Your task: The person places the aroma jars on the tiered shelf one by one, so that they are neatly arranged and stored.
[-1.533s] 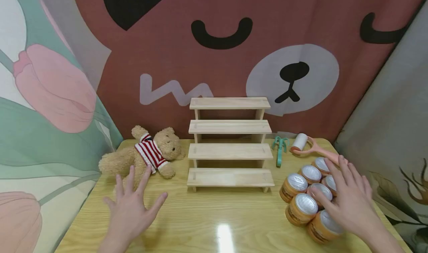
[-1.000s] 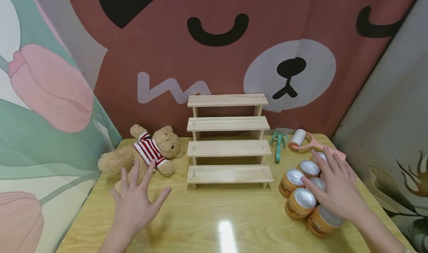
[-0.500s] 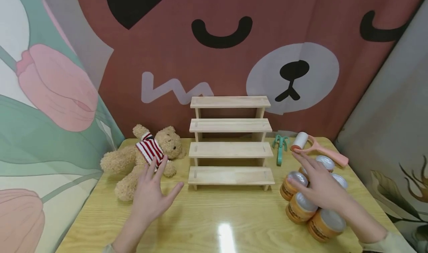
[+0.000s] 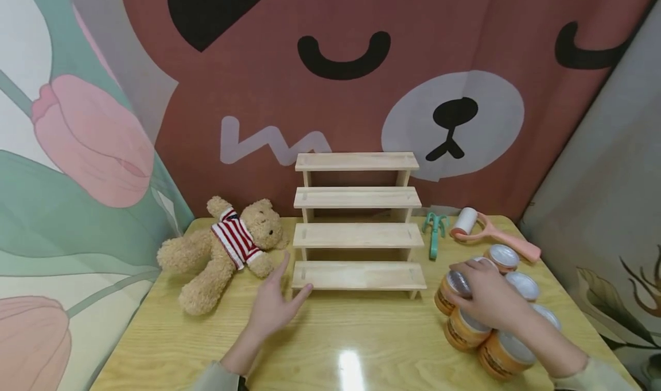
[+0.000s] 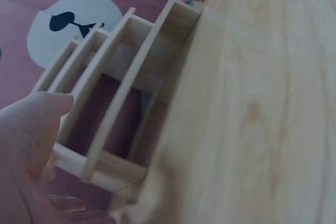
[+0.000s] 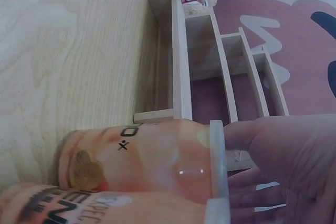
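The person is taking hold of an orange jar (image 4: 450,292) from the cluster of silver-lidded jars (image 4: 503,322) to the right of the stepped wooden rack (image 4: 358,224). This looks like the pick-up step: the right hand (image 4: 485,299) is lying over the jar nearest the rack's bottom right corner, and the right wrist view shows its fingers (image 6: 273,145) curling round the jar's lid (image 6: 218,166), so the grip seems to be closing on it. The jar is standing on the counter (image 4: 330,345), touching its neighbours.

The left hand (image 4: 276,305) is resting on the counter at the rack's bottom left corner, fingers relaxed and fairly straight, the thumb (image 4: 304,290) just beside the lowest step; it is holding nothing.

Judging from this, the next move calls for a straight lift clear of the neighbouring jars, so none gets knocked over.

A teddy bear (image 4: 227,247) in a striped jumper is lying to the left of the rack; a green clip-like tool (image 4: 432,230) and a pink lint roller (image 4: 490,233) are lying to its right, behind the jars.
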A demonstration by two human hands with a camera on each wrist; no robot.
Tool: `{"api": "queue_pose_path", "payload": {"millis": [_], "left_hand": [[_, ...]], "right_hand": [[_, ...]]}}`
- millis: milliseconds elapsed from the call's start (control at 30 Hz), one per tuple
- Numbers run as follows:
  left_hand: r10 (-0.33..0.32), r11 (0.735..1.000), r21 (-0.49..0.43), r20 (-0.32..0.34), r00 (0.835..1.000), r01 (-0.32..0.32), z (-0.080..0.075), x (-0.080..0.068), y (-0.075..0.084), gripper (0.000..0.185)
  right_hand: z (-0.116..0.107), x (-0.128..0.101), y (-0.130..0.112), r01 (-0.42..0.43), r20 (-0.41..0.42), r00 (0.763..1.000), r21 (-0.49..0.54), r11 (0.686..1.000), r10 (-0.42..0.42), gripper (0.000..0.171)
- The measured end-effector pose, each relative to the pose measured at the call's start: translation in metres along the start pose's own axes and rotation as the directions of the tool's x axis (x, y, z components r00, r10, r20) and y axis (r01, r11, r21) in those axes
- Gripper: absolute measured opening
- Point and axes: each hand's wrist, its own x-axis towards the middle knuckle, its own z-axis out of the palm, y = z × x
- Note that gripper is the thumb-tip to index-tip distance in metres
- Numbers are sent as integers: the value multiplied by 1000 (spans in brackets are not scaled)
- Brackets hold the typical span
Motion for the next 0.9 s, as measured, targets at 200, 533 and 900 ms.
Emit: {"api": "queue_pose_path", "payload": {"millis": [200, 533, 900], "left_hand": [[-53, 989, -142, -8, 999, 51, 20, 4, -8, 87], [-120, 976, -195, -97, 988, 99, 32, 11, -10, 60], [-118, 977, -186, -85, 989, 101, 31, 13, -8, 60]], "right_hand": [[2, 8, 4, 34, 22, 999, 2, 999, -34, 44], [-8, 23, 14, -28, 139, 990, 112, 993, 12, 46], [-51, 45, 14, -40, 44, 998, 128, 991, 35, 42]]}}
